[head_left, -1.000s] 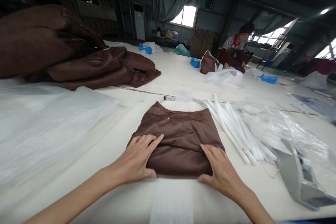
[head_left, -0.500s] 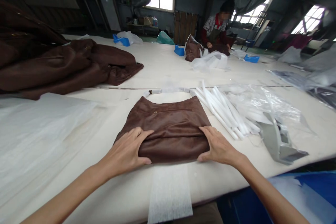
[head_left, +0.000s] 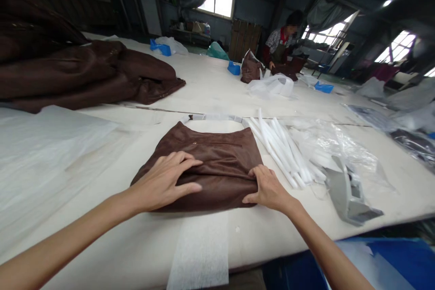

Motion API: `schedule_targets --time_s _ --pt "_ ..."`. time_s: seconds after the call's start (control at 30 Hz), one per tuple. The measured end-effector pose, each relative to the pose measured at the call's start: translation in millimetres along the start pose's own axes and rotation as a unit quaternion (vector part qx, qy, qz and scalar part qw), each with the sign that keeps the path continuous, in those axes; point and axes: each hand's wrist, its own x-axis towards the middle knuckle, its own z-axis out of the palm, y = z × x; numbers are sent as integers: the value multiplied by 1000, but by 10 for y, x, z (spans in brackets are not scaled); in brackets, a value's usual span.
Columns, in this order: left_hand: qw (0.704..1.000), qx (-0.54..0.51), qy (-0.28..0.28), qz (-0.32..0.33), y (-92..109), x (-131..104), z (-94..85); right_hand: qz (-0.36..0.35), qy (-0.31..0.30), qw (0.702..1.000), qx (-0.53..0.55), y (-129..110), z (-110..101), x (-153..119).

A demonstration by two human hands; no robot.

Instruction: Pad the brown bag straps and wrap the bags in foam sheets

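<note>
A brown leather handbag [head_left: 217,192] lies flat on the white table in front of me, its wrapped strap [head_left: 217,118] looped away from me. A short zip line crosses its upper front, and creases run across the lower half. My left hand [head_left: 166,181] rests on the bag's lower left part, open, with thumb and fingers spread. At the lower right side my right hand [head_left: 267,188] is closed on the bag's edge, its fingers curled and its thumb near the bottom seam. A strip of white nonwoven material [head_left: 202,249] hangs over the table edge below the bag.
White foam rods [head_left: 282,154] lie right of the bag, beside clear plastic [head_left: 340,140] and a grey tape dispenser [head_left: 350,190]. White sheets [head_left: 50,158] cover the left. Brown bags [head_left: 95,72] are heaped behind them. Across the table [head_left: 204,86] a co-worker [head_left: 282,41] handles brown bags.
My left hand has slid inward over the bag, its thumb now lifted onto the front. My right hand stays at the right edge, its fingers more curled. The view has shifted slightly.
</note>
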Motion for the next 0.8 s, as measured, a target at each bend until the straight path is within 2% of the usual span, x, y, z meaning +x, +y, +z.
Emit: schedule_targets --time_s 0.1,0.2,0.3,0.4,0.57,0.8 --pt "998 7 41 54 293 360 121 -5 33 999 -1 3 36 -63" --pt "995 20 12 96 539 710 320 -4 50 999 12 15 45 -151" --pt "993 8 -17 113 658 910 464 -11 49 998 47 36 24 -237" --pt "994 -28 -17 102 676 973 496 -7 62 994 94 50 7 -278" --pt "988 -147 -19 51 588 1057 420 15 104 985 140 53 4 -215" --pt "936 -340 -86 34 439 1248 407 14 33 979 201 111 -75 -73"
